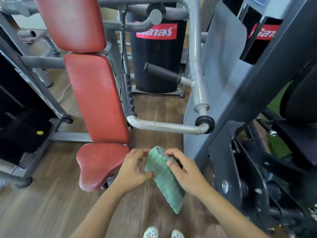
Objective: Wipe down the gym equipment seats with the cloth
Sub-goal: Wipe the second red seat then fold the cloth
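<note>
Pinched green cloth [165, 179] at edge with left grip [135, 169], clamped round fold with right grip [186, 172]. Hung over floor [51, 203], just right of red seat [100, 166], apart. Looked mid-refold. Risked drop if loosened; bunched wad might miss seat edges.

Green cloth [165, 177] between both hands, beside red seat [99, 165].

Single head-worn wide-angle view, facing forward-down, near red seat [101, 165].
</note>
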A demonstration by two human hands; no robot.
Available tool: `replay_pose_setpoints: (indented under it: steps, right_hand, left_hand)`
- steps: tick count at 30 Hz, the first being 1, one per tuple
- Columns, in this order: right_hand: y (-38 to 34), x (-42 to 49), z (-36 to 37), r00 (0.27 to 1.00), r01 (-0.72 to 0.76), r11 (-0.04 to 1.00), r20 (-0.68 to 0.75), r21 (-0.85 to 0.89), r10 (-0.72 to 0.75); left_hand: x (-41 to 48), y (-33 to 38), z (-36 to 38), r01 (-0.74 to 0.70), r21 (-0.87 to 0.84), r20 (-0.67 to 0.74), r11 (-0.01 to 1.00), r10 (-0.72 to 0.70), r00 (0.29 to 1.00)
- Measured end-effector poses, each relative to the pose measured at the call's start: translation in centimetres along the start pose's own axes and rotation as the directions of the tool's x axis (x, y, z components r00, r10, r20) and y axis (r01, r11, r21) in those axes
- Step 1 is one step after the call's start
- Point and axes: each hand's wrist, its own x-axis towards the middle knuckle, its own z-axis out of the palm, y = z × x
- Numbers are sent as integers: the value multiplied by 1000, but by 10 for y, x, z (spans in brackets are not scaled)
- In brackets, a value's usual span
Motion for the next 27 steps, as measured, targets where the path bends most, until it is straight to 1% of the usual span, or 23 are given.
replay_pose_setpoints:
  steps: [1,3,6,8,10,12,15,18,20,21,23,25,27]
  right_hand:
    - [1,0,-3,1000,6,1000,17,-9,-6]
    - [2,2,-8,999,28,999,39,-32,-27]
    - [5,4,-18,997,65,992,52,-110,-59]
    - [9,5,-24,997,62,984,63,-169,-52]
    - [11,7,-29,997,45,980,76,-195,-31]
    - [14,7,-32,996,31,983,85,-183,-15]
    - [23,4,-35,996,-31,989,78,-145,43]
    - [37,-2,-38,979,-166,981,104,-97,176]
    - [44,-5,-38,961,-252,968,115,-3,251]
    - [46,-7,-36,956,-283,958,95,50,278]
    - [51,-9,-33,951,-305,940,2,153,308]
    - [56,-9,-30,944,-291,926,-85,240,319]
    - [58,-8,-30,942,-271,920,-120,283,314]
  left_hand:
    - [1,3,1,-45,-71,63,996,50,997]
    - [2,13,2,-62,-237,137,969,97,986]
    - [2,23,3,-30,-377,117,926,79,990]
    - [3,25,3,15,-449,102,894,35,994]
    - [4,27,4,46,-487,107,872,8,994]
    - [4,30,6,40,-497,99,867,11,995]
    - [4,31,6,27,-524,78,852,16,997]
    - [1,29,6,11,-538,56,843,22,998]
    - [0,29,5,16,-547,47,837,12,999]
    - [-1,29,5,17,-555,46,831,10,999]
    - [-3,26,5,25,-586,51,810,6,999]
    - [-5,24,4,34,-617,56,786,1,998]
    - [-6,21,3,57,-643,75,764,-12,997]
